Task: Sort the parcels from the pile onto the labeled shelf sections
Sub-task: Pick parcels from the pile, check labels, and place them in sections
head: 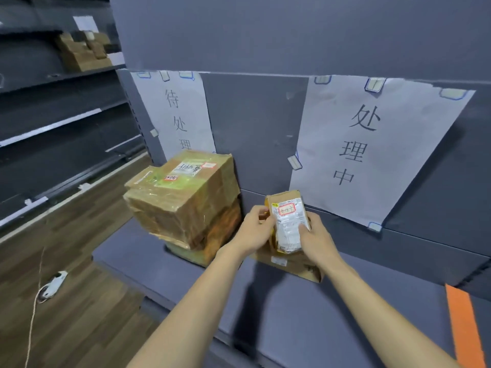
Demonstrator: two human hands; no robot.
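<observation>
A person's two bare forearms reach out over a dark shelf (305,314), an orange strip (463,325) lying well off to the right of the hands. The left hand (252,229) and right hand (316,240) both grip one small parcel (288,221), held upright and tilted between them: the left fingers (261,212) curl round its left edge, and the right fingers (304,229) press on its white label, which carries a red-bordered sticker. The parcel sits just above a flat brown parcel (289,262) lying on the shelf under the hands; whether the two touch cannot be told.

Just left of the left fingers stands a stack of boxes (183,197), wrapped in tape and labelled on top, set below a paper sign (180,112) reading 待处理. Behind and to the right of the right fingers hangs a second sign (372,144) reading 处理中, taped to the back panel.

Judging from this, the sort is under way rather than finished. Several boxes rest in the left section, one flat parcel lies near the right-hand sign, and the gripped parcel has yet to be let go. The source pile is out of frame, so how many remain cannot be told. Farther left, other shelves (61,75) hold a few more boxes (85,50), and a white cabled device (53,286) lies on the wood floor.
</observation>
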